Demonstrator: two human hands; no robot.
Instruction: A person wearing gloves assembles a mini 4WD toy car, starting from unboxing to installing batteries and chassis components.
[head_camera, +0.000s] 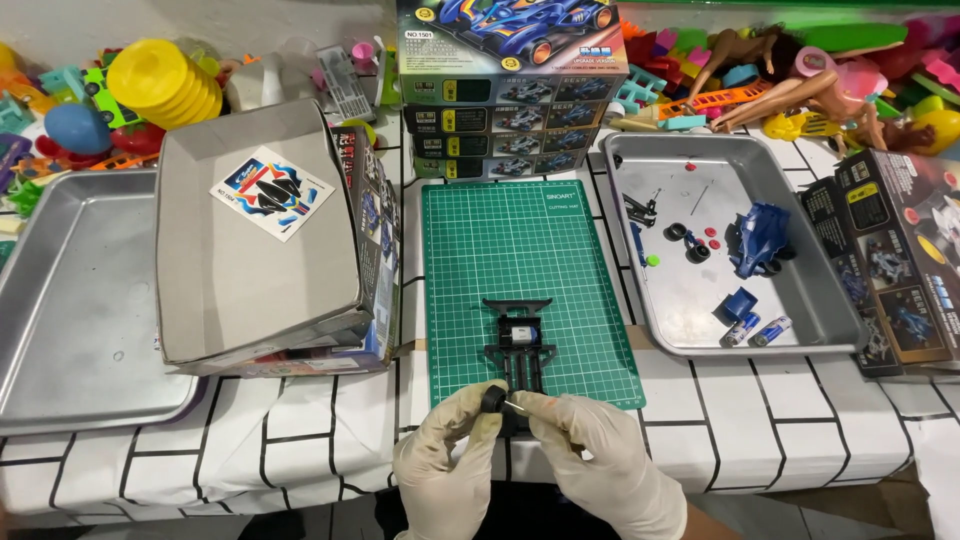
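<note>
— Why is the toy car frame (518, 350) low on the green mat (525, 290)?
— Close to both gloved hands: left hand (452, 460) pinches a black wheel (493, 399), right hand (600, 455) grips a thin axle (521, 406).

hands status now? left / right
Left hand: closed on a small black wheel at the black toy car chassis.
Right hand: pinching a thin metal axle.
</note>
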